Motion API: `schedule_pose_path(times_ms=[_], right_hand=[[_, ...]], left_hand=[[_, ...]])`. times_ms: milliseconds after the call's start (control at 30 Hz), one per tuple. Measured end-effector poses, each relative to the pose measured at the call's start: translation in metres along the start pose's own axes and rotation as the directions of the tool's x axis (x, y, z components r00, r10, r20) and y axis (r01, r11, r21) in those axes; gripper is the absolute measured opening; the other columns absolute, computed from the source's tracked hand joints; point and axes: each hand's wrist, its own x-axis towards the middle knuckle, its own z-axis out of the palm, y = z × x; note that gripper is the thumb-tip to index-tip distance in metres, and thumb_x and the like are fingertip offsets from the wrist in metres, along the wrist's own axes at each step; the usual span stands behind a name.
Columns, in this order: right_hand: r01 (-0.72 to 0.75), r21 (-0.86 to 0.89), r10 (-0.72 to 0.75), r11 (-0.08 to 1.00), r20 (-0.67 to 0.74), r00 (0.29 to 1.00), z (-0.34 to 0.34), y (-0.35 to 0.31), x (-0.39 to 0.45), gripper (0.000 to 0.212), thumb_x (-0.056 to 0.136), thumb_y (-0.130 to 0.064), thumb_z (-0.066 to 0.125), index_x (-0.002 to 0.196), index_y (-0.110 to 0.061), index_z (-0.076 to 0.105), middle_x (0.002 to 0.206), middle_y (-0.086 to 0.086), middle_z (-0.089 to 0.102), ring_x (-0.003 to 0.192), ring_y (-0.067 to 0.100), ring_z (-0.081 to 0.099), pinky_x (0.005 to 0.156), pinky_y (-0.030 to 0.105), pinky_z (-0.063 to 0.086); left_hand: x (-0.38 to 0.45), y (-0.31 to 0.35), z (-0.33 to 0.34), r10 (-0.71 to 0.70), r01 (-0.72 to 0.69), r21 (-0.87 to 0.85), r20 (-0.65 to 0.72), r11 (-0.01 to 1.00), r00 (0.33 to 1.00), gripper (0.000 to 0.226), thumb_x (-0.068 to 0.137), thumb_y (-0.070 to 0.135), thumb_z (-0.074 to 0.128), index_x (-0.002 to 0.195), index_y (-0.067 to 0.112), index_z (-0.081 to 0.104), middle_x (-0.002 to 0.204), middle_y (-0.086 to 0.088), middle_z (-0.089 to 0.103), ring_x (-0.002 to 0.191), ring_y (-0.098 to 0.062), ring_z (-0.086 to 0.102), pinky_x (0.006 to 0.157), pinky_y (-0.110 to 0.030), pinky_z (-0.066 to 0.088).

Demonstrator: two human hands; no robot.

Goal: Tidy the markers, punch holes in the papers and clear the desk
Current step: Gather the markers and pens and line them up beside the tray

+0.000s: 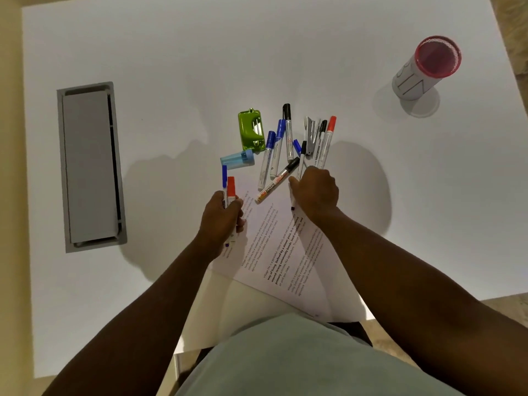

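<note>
My left hand is closed around two markers, one blue-capped and one red-capped, caps pointing away from me. My right hand grips a bunch of markers, among them a red-capped and a black-capped one. Several loose markers lie on the desk between my hands, including a black-capped one lying across the printed papers. A green hole punch lies just beyond the markers. A red-rimmed pen cup stands at the far right.
A small blue translucent case lies next to the hole punch. A grey cable hatch is set into the white desk at the left. The papers overhang the desk's near edge above my lap.
</note>
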Motion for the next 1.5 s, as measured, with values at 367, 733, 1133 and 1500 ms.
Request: schedule_pose_path(times_ms=[367,733,1133,1500], right_hand=[[-0.241,0.350,0.165,0.905,0.234,0.958,0.017,-0.014,0.005,0.032,0.091,-0.042,0.055,0.077,-0.013,0.059,0.073,0.005,0.069,0.061,0.017,0.065,0.062,0.028,0.055],[-0.381,0.480,0.256,0.790,0.307,0.917,0.016,-0.026,0.016,0.023,0.086,-0.034,0.064,0.080,-0.012,0.060,0.069,0.002,0.067,0.053,0.009,0.060,0.055,0.024,0.052],[0.017,0.235,-0.162,0.972,0.615,0.772,-0.006,-0.112,0.016,0.023,0.095,-0.027,0.055,0.100,-0.005,0.058,0.085,0.008,0.068,0.076,0.021,0.071,0.071,0.032,0.060],[0.083,0.389,-0.296,0.917,0.527,0.797,0.057,-0.269,0.087,0.019,0.087,-0.017,0.067,0.096,-0.003,0.058,0.088,0.011,0.070,0.073,0.020,0.072,0.074,0.032,0.061]], left_hand=[[-0.005,-0.010,-0.003,0.005,-0.004,0.026,-0.024,1.000,1.000,0.014,0.099,0.030,0.049,0.097,0.017,0.049,0.081,-0.010,0.065,0.061,-0.018,0.059,0.061,-0.025,0.046],[-0.005,-0.006,-0.010,-0.019,0.018,-0.029,-0.064,0.999,0.998,0.018,0.100,0.029,0.048,0.105,0.012,0.051,0.082,-0.011,0.065,0.058,-0.015,0.058,0.055,-0.020,0.045],[0.041,0.024,-0.088,-0.147,0.078,-0.360,-0.168,0.930,0.975,0.016,0.100,0.020,0.046,0.113,0.014,0.054,0.093,-0.007,0.064,0.084,-0.024,0.064,0.080,-0.036,0.057],[0.137,0.063,-0.176,-0.076,0.019,-0.181,-0.309,0.983,0.948,0.033,0.095,0.018,0.057,0.127,0.008,0.057,0.113,-0.015,0.065,0.102,-0.032,0.065,0.091,-0.045,0.055]])
